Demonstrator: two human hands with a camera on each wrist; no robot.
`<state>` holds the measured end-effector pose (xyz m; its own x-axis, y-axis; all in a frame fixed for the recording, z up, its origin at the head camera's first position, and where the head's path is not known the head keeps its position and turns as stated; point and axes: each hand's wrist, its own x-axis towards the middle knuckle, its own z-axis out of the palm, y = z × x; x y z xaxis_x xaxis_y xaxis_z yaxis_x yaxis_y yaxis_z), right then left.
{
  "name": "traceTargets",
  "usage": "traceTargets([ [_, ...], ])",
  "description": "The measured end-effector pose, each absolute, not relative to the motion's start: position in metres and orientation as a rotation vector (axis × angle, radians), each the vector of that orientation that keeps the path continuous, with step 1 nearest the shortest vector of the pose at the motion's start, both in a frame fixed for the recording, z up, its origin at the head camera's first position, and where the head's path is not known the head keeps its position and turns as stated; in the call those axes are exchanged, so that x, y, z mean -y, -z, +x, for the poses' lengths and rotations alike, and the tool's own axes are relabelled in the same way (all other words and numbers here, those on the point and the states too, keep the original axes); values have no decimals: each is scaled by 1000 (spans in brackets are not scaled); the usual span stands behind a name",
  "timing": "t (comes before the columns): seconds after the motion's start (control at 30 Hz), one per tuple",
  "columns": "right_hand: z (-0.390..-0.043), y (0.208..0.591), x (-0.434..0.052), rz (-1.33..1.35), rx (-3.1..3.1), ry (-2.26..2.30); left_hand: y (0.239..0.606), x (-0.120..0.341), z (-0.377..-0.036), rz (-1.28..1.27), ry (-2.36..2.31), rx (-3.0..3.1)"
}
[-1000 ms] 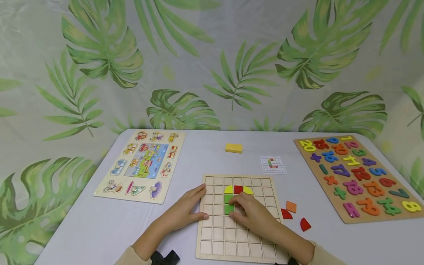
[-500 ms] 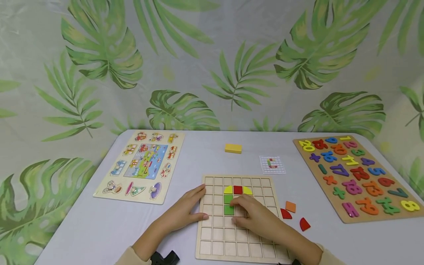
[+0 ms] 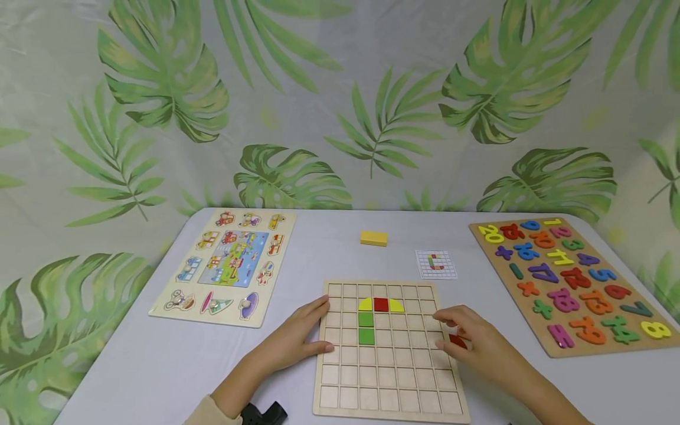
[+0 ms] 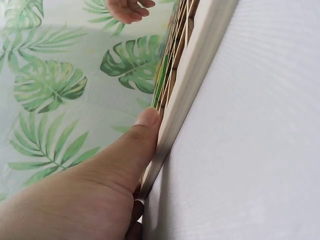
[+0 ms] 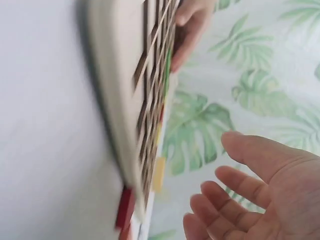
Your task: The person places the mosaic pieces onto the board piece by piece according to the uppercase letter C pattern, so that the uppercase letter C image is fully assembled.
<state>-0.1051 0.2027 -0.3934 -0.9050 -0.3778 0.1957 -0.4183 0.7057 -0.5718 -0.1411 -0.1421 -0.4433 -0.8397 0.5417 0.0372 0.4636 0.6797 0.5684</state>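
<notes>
A wooden grid board (image 3: 342,398) lies in front of me. Set in its cells are two green squares (image 3: 366,336), a red square (image 3: 381,304) and two yellow quarter-circles (image 3: 396,306). My left hand (image 3: 292,336) rests against the board's left edge, thumb (image 4: 148,117) on the rim. At the right edge, my right hand (image 3: 475,339) hovers with fingers apart and nothing between them; its empty palm also shows in the right wrist view. A red quarter-circle (image 3: 458,341) lies by its fingers; the orange square and second red quarter-circle are hidden behind this hand.
A pattern card (image 3: 436,264) and a yellow block (image 3: 374,238) lie behind the board. To the left is a vehicle peg puzzle (image 3: 276,271), to the right a number puzzle board (image 3: 531,321). Something black (image 3: 264,414) sits at the left wrist.
My right hand has left the green squares and moved right, past the board's edge to the loose pieces. The left hand has stayed in place.
</notes>
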Motion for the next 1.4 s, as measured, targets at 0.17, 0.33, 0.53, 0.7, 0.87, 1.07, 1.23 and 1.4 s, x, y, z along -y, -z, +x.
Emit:
traceTargets([
  [0.17,-106,404,-225,645,2909,-937,443,142,-141,835,-881,-2751],
  [0.33,-110,414,-237,641,3028,-943,443,143,-141,835,-890,-2745],
  [0.53,-113,423,-241,630,3006,-916,443,142,-142,838,-885,-2745],
  [0.7,-112,421,-239,563,3009,-906,442,142,-141,833,-886,-2742],
  [0.87,-111,416,-236,492,2970,-909,442,142,-141,832,-883,-2745],
  [1.07,-108,412,-232,666,2784,-876,442,142,-141,835,-881,-2748],
  [1.23,-105,409,-222,833,2660,-943,442,142,-140,834,-883,-2748],
  [1.4,-105,403,-205,871,2668,-1008,442,142,-140,830,-887,-2748],
])
